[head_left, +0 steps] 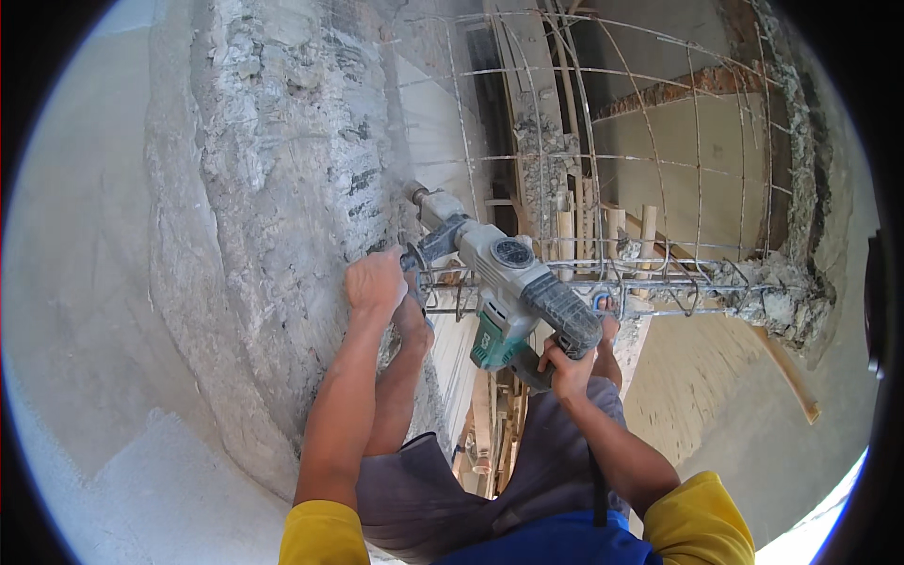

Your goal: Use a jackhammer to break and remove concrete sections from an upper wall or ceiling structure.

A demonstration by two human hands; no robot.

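Yellow sleeves (323, 534) and blue shirt (556, 541) nearest, lower edge. Demolition hammer (492, 252) mid-view, right of the rough concrete (273, 188). Left grip (377, 280) closed round its side handle; right grip (571, 370) closed round the rear handle. Long axis diagonal, lower right to upper left, nose (418, 194) toward the concrete; bit tip not made out. Rebar grid (591, 158) stands bare, so breaking looks well advanced; ragged concrete remains, how much must go cannot tell.
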